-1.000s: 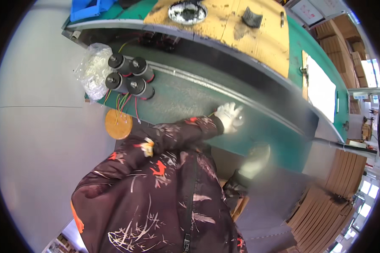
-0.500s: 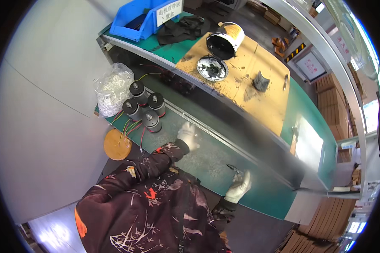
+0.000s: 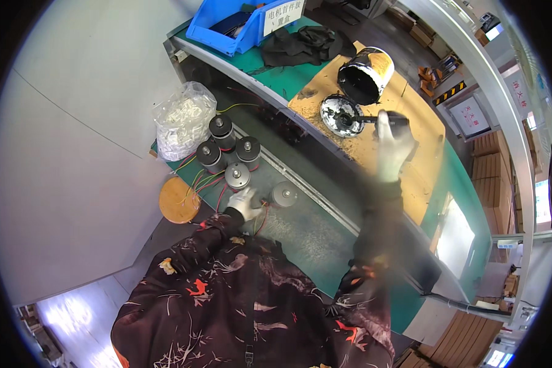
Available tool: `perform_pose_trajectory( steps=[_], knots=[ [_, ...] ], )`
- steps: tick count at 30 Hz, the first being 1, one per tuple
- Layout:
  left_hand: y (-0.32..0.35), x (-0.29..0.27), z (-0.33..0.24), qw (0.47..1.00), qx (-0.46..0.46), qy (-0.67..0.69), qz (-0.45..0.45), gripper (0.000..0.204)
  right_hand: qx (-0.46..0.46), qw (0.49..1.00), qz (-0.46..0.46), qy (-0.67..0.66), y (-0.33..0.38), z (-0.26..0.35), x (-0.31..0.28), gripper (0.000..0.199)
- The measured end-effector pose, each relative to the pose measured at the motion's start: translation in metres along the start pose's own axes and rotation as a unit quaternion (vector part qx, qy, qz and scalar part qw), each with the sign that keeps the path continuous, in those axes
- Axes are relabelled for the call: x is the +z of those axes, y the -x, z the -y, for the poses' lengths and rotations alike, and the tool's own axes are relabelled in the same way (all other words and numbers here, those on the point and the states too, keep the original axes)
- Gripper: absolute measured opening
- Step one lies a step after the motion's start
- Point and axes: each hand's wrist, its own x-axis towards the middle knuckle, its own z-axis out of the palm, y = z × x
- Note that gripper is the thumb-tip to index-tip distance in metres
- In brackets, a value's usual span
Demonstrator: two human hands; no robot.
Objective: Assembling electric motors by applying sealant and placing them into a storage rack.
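Note:
My gloved left hand (image 3: 245, 203) is low over the bench's lower level, thumb and fingers apart. It lies between a grey-topped motor (image 3: 237, 176) and a separate pale grey motor (image 3: 284, 194) with red and yellow wires. Its fingertips come close to those wires; contact is unclear. Out over the cardboard, my gloved right hand (image 3: 394, 147) is closed round a dark-handled tool (image 3: 368, 119), apparently a brush. The tool's tip rests in black paste on a white round lid (image 3: 332, 110). A tipped white bucket (image 3: 381, 64), black inside, lies beyond the lid.
Black-topped motors (image 3: 248, 150) cluster at left beside a clear bag of white parts (image 3: 184, 122). A round wooden stool (image 3: 179, 200) stands below them. Blue bin (image 3: 230, 43) and dark cloth (image 3: 303, 46) sit on the raised shelf, whose front edge separates the two levels.
My right hand has moved from the lower bench up to the lid with its tool. My left hand has shifted left, and a pale grey motor now shows beside it. The view has shifted.

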Motion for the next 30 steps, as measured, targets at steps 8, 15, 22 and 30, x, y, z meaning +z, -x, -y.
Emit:
perform_pose_trajectory(
  steps=[8, 15, 22, 30],
  knots=[
    [0.156, 0.067, 0.202, 0.901, -0.406, 0.076, 0.134, 0.057, -0.026, 0.995, 0.048, 0.078, -0.006, -0.017, 0.024, 0.021],
    [0.257, 0.121, 0.245, 0.795, -0.582, 0.106, 0.136, 0.052, -0.058, 0.99, 0.047, 0.123, 0.003, 0.002, 0.019, 0.015],
    [0.273, 0.133, 0.243, 0.788, -0.583, 0.141, 0.139, 0.051, 0.018, 0.983, 0.137, 0.118, 0.129, -0.014, 0.02, 0.016],
    [0.254, 0.122, 0.243, 0.8, -0.563, 0.139, 0.153, 0.05, 0.172, 0.976, 0.082, 0.104, 0.216, -0.097, 0.017, 0.018]
  ],
)
